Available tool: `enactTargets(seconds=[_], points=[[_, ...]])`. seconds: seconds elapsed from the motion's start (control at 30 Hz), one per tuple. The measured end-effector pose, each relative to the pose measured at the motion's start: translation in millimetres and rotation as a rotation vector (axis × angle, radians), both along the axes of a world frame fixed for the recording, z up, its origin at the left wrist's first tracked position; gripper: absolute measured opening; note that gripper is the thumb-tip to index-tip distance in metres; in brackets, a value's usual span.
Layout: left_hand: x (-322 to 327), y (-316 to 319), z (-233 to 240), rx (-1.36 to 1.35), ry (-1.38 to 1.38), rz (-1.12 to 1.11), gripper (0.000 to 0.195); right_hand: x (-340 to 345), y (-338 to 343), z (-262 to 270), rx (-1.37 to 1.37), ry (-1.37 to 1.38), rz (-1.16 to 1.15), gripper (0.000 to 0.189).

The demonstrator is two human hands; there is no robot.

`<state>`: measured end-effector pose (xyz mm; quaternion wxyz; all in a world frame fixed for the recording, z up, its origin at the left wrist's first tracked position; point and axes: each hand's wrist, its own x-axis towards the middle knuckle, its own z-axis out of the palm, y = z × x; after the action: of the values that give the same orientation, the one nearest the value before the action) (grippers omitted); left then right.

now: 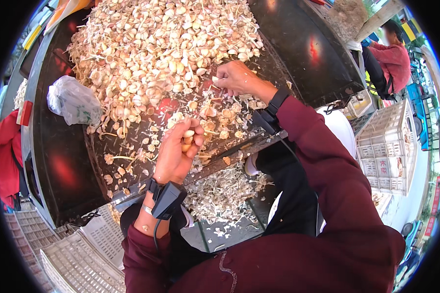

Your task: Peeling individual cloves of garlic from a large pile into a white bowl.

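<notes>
A large heap of garlic cloves [157, 47] with skins and stalks covers the far part of a dark metal table [79, 175]. My left hand [181, 146] is turned palm up at the table's near edge, its fingers curled around several garlic cloves [187, 139]. To the right, my right hand [236, 78] is low over the table beside the heap. Its thumb and forefinger pinch a small pale piece [215, 79], perhaps a clove or a bit of skin. Dry root ends and skins [223, 117] are strewn between my hands.
A knotted plastic bag [73, 100] sits on the table's left side. Below the near edge, garlic skins [223, 194] lie heaped on the floor between my feet. Plastic crates stand at the lower left [82, 263] and right [385, 146]. One person [390, 66] sits at the right; another's red sleeve [7, 135] shows at the left.
</notes>
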<state>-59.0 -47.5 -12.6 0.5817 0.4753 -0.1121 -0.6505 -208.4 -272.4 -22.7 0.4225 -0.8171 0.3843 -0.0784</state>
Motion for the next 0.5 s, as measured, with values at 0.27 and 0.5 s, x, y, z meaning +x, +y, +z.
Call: enactTargets(seconds=[0.27, 0.5], points=[[-22, -6, -20, 0.007, 0.313, 0.047, 0.039, 2, 101, 37, -0.401, -0.242, 0.582, 0.018], [-18, 1, -35, -0.029, 0.337, -0.001, 0.033, -4, 115, 59, -0.435, -0.071, 0.547, 0.018]])
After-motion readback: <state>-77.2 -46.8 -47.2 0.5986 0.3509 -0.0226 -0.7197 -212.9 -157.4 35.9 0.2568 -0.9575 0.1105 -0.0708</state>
